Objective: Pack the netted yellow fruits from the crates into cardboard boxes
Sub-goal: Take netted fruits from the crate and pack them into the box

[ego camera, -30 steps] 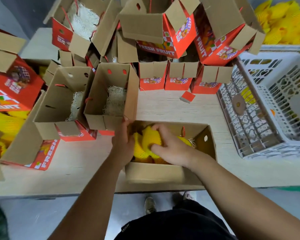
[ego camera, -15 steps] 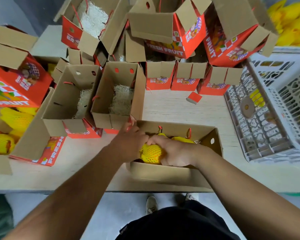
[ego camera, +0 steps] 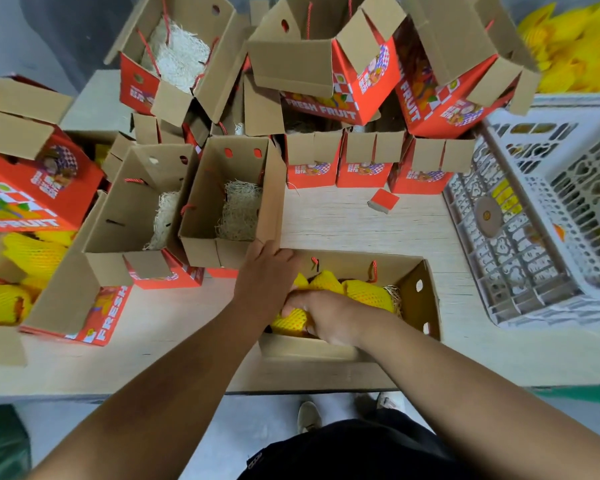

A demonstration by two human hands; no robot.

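Observation:
An open cardboard box point(ego camera: 418, 299) lies at the near table edge with several netted yellow fruits point(ego camera: 368, 293) inside. My right hand point(ego camera: 329, 315) is curled over one netted fruit point(ego camera: 289, 319) at the box's near left corner and presses it down. Inside the box's left end, my left hand point(ego camera: 264, 284) touches the same fruit; its fingertips are hidden. A white plastic crate point(ego camera: 520, 271) stands at the right, with little fruit showing through its walls.
Open boxes with straw padding point(ego camera: 238, 211) stand just behind my left hand. Red "FRESH FRUIT" boxes point(ego camera: 329, 84) are stacked at the back. Filled boxes with netted fruit point(ego camera: 4, 301) lie at the left. A heap of yellow nets point(ego camera: 575, 46) is at the back right.
My right hand has brought the netted fruit down from the middle of the box into its near left corner. My left hand stayed at the box's left end.

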